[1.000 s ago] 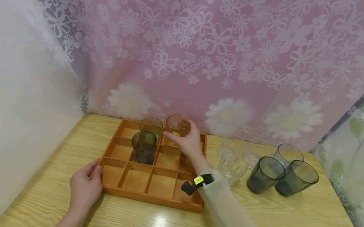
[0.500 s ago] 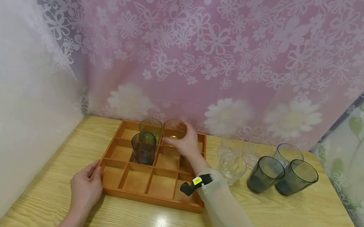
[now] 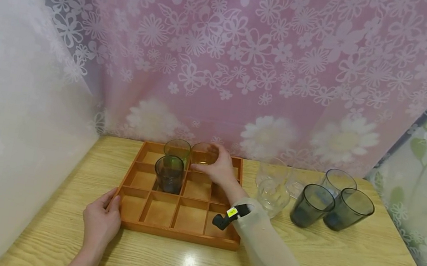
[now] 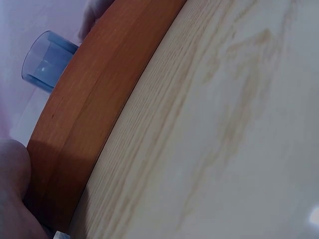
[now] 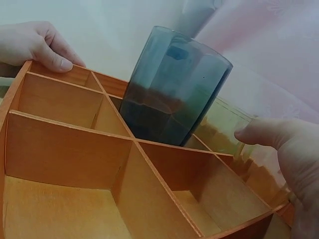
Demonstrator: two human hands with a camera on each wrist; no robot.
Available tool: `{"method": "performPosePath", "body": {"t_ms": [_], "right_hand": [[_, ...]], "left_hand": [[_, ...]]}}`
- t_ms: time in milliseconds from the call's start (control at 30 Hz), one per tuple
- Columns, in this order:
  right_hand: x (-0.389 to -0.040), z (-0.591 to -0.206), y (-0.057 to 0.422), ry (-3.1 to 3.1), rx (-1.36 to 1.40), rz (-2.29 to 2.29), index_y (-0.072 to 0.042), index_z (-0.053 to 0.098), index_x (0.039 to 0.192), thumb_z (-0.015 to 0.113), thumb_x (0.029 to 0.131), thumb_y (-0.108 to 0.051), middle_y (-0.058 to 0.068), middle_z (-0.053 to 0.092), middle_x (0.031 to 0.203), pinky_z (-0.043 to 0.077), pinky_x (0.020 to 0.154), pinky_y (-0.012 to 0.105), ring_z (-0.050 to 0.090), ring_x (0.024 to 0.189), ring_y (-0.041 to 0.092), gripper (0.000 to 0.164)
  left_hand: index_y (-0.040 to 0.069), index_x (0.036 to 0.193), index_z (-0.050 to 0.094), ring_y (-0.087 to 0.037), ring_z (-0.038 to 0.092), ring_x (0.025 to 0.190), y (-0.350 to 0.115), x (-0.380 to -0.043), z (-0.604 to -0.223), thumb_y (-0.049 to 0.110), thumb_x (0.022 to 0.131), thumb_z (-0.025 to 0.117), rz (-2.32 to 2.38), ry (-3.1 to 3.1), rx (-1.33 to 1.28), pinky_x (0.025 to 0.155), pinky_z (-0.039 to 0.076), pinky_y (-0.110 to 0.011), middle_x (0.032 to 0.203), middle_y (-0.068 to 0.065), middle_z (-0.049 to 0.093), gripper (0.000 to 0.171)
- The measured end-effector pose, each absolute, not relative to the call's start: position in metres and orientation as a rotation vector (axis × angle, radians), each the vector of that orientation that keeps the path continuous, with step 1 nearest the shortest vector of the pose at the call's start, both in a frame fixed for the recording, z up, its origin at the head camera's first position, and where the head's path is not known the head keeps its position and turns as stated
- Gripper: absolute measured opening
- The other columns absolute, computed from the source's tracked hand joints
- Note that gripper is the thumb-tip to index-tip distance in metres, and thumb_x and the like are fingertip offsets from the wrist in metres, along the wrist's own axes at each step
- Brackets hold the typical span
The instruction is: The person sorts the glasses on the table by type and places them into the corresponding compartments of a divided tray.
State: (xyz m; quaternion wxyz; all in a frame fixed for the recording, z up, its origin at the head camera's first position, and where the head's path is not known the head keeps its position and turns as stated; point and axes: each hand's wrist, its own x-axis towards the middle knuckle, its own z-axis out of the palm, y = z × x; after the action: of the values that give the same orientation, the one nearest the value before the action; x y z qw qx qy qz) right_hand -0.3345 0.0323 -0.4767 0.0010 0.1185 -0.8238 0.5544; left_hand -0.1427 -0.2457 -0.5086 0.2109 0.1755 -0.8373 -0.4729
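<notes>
A wooden tray divided into compartments [image 3: 177,235] lies on the table. My left hand [image 3: 102,220] grips its left side near the front corner, thumb over the rim [image 5: 42,47]. My right hand [image 3: 218,169] holds an amber glass [image 3: 203,153] by its sides, and the glass sits low in the back row, third compartment from the left. Directly left of it, a green glass [image 3: 177,147] stands in the second compartment. In front of that one, a dark blue-grey glass [image 3: 168,174] rises from the middle row, and shows large in the right wrist view [image 5: 172,89].
Right of the tray stand several clear glasses [image 3: 272,197], a pale bluish glass [image 3: 338,181] and two dark grey glasses [image 3: 311,207]. Flowered curtain [image 3: 223,70] hangs close behind the tray. The bare wood-grain table [image 3: 152,262] extends in front.
My right hand has lowered the amber glass, and its rim is now down about level with the green glass's. My left hand stays on the tray. The other glasses have not moved.
</notes>
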Motion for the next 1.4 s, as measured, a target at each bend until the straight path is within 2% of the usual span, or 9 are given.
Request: {"method": "performPosePath", "body": {"t_ms": [133, 400, 500, 700, 900, 1000, 1100, 1233, 1400], "right_hand": [[-0.332, -0.475, 0.034, -2.592, 0.364, 1.727, -0.002, 0.043, 0.158, 0.097, 0.079, -0.021, 0.012, 0.057, 0.149, 0.044, 0.114, 0.050, 0.052, 0.138, 0.033, 0.097], [-0.330, -0.469, 0.038, -2.587, 0.378, 1.751, -0.002, 0.040, 0.160, 0.097, 0.079, -0.022, 0.014, 0.054, 0.153, 0.043, 0.116, 0.050, 0.050, 0.141, 0.034, 0.101], [-0.329, -0.467, 0.041, -2.576, 0.388, 1.778, -0.002, 0.038, 0.160, 0.097, 0.080, -0.019, 0.015, 0.051, 0.155, 0.041, 0.117, 0.049, 0.049, 0.142, 0.035, 0.101], [-0.326, -0.463, 0.048, -2.595, 0.384, 1.762, -0.002, 0.037, 0.161, 0.095, 0.081, -0.020, 0.013, 0.051, 0.156, 0.040, 0.118, 0.049, 0.046, 0.144, 0.036, 0.101], [-0.318, -0.454, 0.058, -2.579, 0.384, 1.797, -0.001, 0.038, 0.160, 0.094, 0.083, -0.017, 0.016, 0.050, 0.156, 0.038, 0.119, 0.047, 0.047, 0.144, 0.035, 0.097], [-0.314, -0.447, 0.064, -2.556, 0.415, 1.838, -0.001, 0.038, 0.159, 0.093, 0.083, -0.016, 0.018, 0.049, 0.157, 0.036, 0.120, 0.048, 0.046, 0.144, 0.035, 0.095], [-0.309, -0.439, 0.070, -2.522, 0.476, 1.885, 0.002, 0.037, 0.159, 0.093, 0.083, -0.014, 0.021, 0.046, 0.158, 0.036, 0.121, 0.049, 0.045, 0.144, 0.037, 0.095], [-0.301, -0.430, 0.079, -2.483, 0.546, 1.912, 0.003, 0.038, 0.158, 0.092, 0.083, -0.011, 0.022, 0.048, 0.156, 0.037, 0.121, 0.046, 0.048, 0.143, 0.037, 0.094], [-0.292, -0.423, 0.092, -2.467, 0.588, 1.887, 0.002, 0.041, 0.157, 0.092, 0.083, -0.009, 0.021, 0.050, 0.155, 0.037, 0.120, 0.042, 0.048, 0.143, 0.037, 0.091]], "left_hand": [[-0.006, 0.139, 0.065, -0.040, 0.063, 0.125, -0.245, -0.142, -0.509, 0.006, 0.107, 0.059, -1.314, -2.324, 0.480, 0.096, 0.050, -0.038, 0.133, -0.026, 0.067, 0.035], [-0.006, 0.138, 0.067, -0.038, 0.065, 0.122, -0.244, -0.144, -0.511, 0.005, 0.106, 0.059, -1.306, -2.300, 0.455, 0.082, 0.041, -0.003, 0.131, -0.026, 0.068, 0.034], [-0.006, 0.137, 0.067, -0.039, 0.065, 0.122, -0.245, -0.144, -0.511, 0.005, 0.106, 0.059, -1.304, -2.299, 0.448, 0.085, 0.044, -0.008, 0.131, -0.026, 0.068, 0.034], [-0.006, 0.138, 0.066, -0.039, 0.063, 0.124, -0.246, -0.142, -0.510, 0.007, 0.107, 0.059, -1.302, -2.320, 0.469, 0.097, 0.050, -0.036, 0.131, -0.026, 0.068, 0.035], [-0.007, 0.136, 0.068, -0.039, 0.065, 0.122, -0.246, -0.142, -0.511, 0.005, 0.106, 0.060, -1.296, -2.304, 0.456, 0.085, 0.043, -0.006, 0.128, -0.026, 0.069, 0.034], [-0.007, 0.135, 0.068, -0.040, 0.065, 0.121, -0.246, -0.142, -0.512, 0.004, 0.105, 0.061, -1.284, -2.296, 0.448, 0.081, 0.037, 0.001, 0.128, -0.026, 0.069, 0.033], [-0.007, 0.134, 0.069, -0.039, 0.065, 0.121, -0.246, -0.141, -0.511, 0.004, 0.105, 0.061, -1.267, -2.295, 0.458, 0.083, 0.039, -0.001, 0.127, -0.026, 0.069, 0.032], [-0.007, 0.135, 0.068, -0.041, 0.064, 0.123, -0.246, -0.140, -0.509, 0.005, 0.106, 0.060, -1.263, -2.311, 0.472, 0.095, 0.052, -0.027, 0.128, -0.026, 0.069, 0.033], [-0.007, 0.136, 0.068, -0.039, 0.064, 0.124, -0.243, -0.141, -0.508, 0.005, 0.106, 0.060, -1.275, -2.313, 0.473, 0.096, 0.052, -0.024, 0.129, -0.026, 0.069, 0.033]]}}
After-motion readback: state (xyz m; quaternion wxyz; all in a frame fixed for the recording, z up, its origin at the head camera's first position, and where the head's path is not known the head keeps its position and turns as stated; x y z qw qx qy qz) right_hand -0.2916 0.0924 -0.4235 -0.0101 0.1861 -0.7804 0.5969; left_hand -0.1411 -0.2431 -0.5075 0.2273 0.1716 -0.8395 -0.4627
